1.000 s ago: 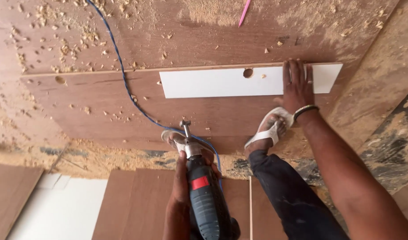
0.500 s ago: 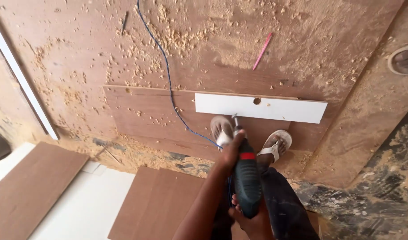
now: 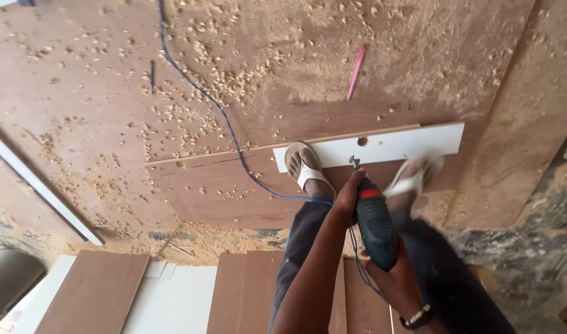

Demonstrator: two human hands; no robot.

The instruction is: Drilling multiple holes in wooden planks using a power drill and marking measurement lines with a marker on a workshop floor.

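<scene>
Partly blurred, right foot (image 3: 413,176) — both hands' grip hides drill (image 3: 375,226).

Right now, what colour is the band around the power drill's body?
Red, on the dark teal drill, clearest in the head view.

Right hand (image 3: 391,272) mostly behind drill (image 3: 375,226) body, fingers not visible. Right foot (image 3: 413,176) with sandal blurred, outline unclear. Drill bit (image 3: 354,162) too small, tip not clear. Blue cable (image 3: 221,114) cut by top edge, lower part hidden behind legs. White strip (image 3: 388,147) partly covered by left foot (image 3: 305,167). Both forearms cut by bottom edge.
</scene>
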